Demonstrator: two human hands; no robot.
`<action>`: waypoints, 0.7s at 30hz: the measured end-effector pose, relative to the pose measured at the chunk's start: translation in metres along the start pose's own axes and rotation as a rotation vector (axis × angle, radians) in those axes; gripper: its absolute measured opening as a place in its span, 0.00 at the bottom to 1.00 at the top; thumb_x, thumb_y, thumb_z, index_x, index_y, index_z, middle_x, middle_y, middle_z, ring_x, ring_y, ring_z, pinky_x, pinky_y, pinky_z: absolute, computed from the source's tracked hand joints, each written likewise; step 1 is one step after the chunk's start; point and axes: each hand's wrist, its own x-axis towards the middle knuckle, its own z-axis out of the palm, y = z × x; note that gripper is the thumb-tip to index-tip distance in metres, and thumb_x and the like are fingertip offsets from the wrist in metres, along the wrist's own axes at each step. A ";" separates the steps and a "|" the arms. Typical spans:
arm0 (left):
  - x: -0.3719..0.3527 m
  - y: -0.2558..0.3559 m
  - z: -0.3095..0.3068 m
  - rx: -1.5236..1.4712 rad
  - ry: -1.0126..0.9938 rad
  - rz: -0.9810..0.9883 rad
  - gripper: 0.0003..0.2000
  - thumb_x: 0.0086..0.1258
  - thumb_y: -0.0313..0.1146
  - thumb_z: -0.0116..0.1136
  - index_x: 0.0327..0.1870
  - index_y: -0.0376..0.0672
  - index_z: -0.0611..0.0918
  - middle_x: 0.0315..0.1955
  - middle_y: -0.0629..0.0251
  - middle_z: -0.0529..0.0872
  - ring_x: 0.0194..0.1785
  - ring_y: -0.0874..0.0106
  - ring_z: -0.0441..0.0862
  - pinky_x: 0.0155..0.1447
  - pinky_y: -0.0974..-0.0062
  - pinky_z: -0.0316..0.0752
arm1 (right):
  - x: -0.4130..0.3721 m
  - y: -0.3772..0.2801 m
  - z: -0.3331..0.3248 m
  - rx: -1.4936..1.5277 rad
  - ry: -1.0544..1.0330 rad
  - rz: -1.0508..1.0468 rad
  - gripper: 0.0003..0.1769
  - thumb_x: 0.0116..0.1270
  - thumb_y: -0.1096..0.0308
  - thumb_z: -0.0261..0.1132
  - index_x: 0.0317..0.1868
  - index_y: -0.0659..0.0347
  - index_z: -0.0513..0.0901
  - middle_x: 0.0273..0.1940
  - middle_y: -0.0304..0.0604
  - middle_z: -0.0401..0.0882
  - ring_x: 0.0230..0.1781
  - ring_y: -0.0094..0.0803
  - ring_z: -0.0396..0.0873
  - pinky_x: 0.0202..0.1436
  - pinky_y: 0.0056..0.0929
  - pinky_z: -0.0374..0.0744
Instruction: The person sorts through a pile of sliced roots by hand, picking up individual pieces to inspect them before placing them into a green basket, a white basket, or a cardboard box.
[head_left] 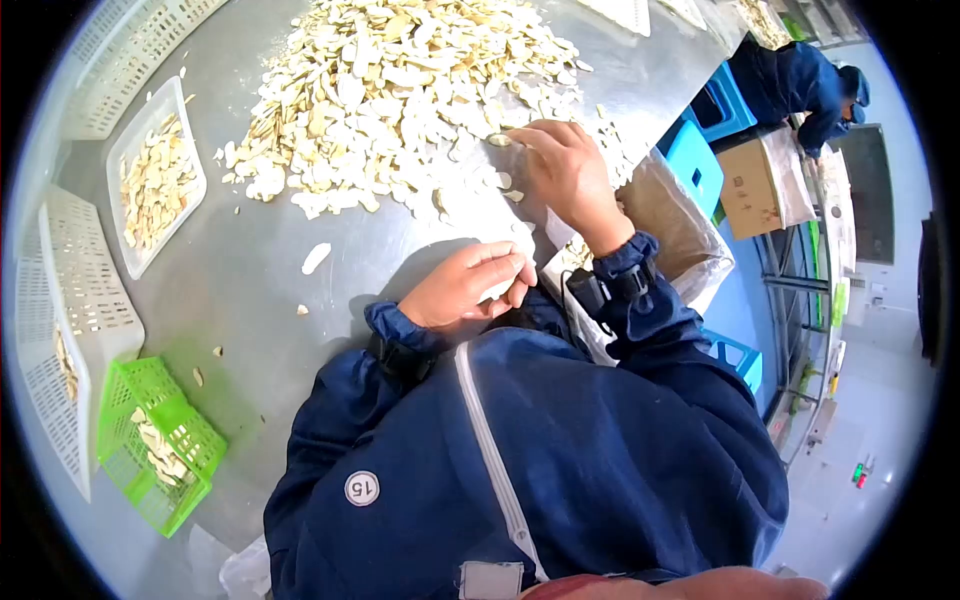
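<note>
A large heap of pale dried slices [400, 80] lies on the metal table [260, 270]. My left hand [465, 285], low in front of my chest, has its fingers curled round pale slices. Farther right and forward, my right hand [570, 175] reaches to the heap's right edge, its thumb and index finger closed on a small slice [499, 140]. Below my right hand, slices show in a lined box beside the table edge. One loose slice [316, 258] lies left of my left hand.
At left stand a white tray of slices [198, 190], white perforated baskets [110, 310] and a green basket [200, 430]. A lined carton [700, 250], blue stools [695, 165] and another cardboard box [750, 190] are at right. A person in blue [795, 80] bends at the upper right.
</note>
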 end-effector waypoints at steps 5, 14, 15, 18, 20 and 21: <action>0.000 0.001 0.001 -0.028 0.027 -0.016 0.14 0.91 0.36 0.46 0.49 0.36 0.80 0.32 0.65 0.80 0.28 0.81 0.74 0.23 0.87 0.60 | 0.025 -0.022 0.028 -0.102 0.010 -0.176 0.14 0.68 0.72 0.70 0.52 0.50 0.92 0.49 0.38 0.90 0.50 0.44 0.84 0.58 0.39 0.83; -0.001 0.004 0.000 -0.075 0.041 0.021 0.15 0.92 0.37 0.45 0.51 0.35 0.80 0.34 0.65 0.80 0.28 0.82 0.72 0.23 0.87 0.59 | 0.003 -0.007 -0.005 0.066 -0.149 0.234 0.12 0.75 0.64 0.68 0.54 0.54 0.91 0.44 0.49 0.91 0.43 0.50 0.89 0.49 0.42 0.86; -0.001 0.004 0.001 -0.078 0.041 0.026 0.14 0.92 0.37 0.45 0.51 0.36 0.80 0.34 0.65 0.80 0.28 0.82 0.72 0.22 0.87 0.59 | -0.002 -0.005 -0.007 0.035 -0.149 0.226 0.12 0.75 0.64 0.68 0.54 0.54 0.91 0.44 0.49 0.91 0.42 0.50 0.89 0.48 0.42 0.86; 0.000 0.002 0.001 -0.108 0.044 0.038 0.14 0.92 0.37 0.45 0.51 0.36 0.80 0.34 0.64 0.80 0.28 0.82 0.71 0.22 0.87 0.58 | -0.009 -0.011 -0.007 0.007 -0.160 0.171 0.13 0.75 0.65 0.69 0.56 0.53 0.91 0.42 0.49 0.91 0.42 0.49 0.89 0.48 0.42 0.86; -0.001 0.003 0.001 -0.098 0.044 0.035 0.15 0.92 0.38 0.44 0.53 0.36 0.80 0.35 0.64 0.80 0.27 0.82 0.71 0.22 0.87 0.58 | -0.009 -0.015 -0.007 0.037 -0.163 0.192 0.15 0.73 0.66 0.70 0.58 0.53 0.90 0.41 0.50 0.90 0.40 0.45 0.89 0.46 0.38 0.85; 0.000 0.003 0.001 -0.092 0.043 0.035 0.15 0.92 0.38 0.43 0.54 0.36 0.80 0.36 0.64 0.80 0.27 0.82 0.70 0.22 0.88 0.58 | -0.008 -0.016 -0.010 0.091 -0.163 0.253 0.15 0.74 0.65 0.70 0.58 0.54 0.90 0.40 0.48 0.90 0.39 0.43 0.89 0.45 0.38 0.85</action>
